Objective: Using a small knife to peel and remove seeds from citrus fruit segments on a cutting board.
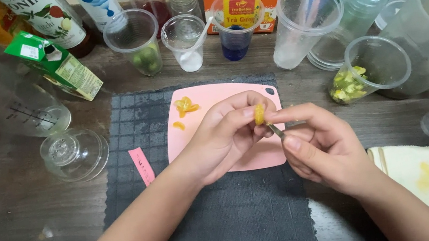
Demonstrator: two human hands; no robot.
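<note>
The left hand [225, 136] is pinching a small orange fruit piece [259, 114] between fingertips, holding it above the pink cutting board [210, 132]. The right hand [319, 149] is gripping a thin metal tool [277, 130], its tip touching the fruit piece. More orange pieces [186, 106] are lying on the board's far corner. The board is resting on a dark mat [241, 219] on the desk [3, 200]. A cup of green scraps [370, 68] is standing near the right hand.

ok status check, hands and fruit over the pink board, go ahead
Left hand pinching small orange fruit piece. Right hand working thin metal blade at it. Both above pink plastic cutting board; nothing blocking.
</note>
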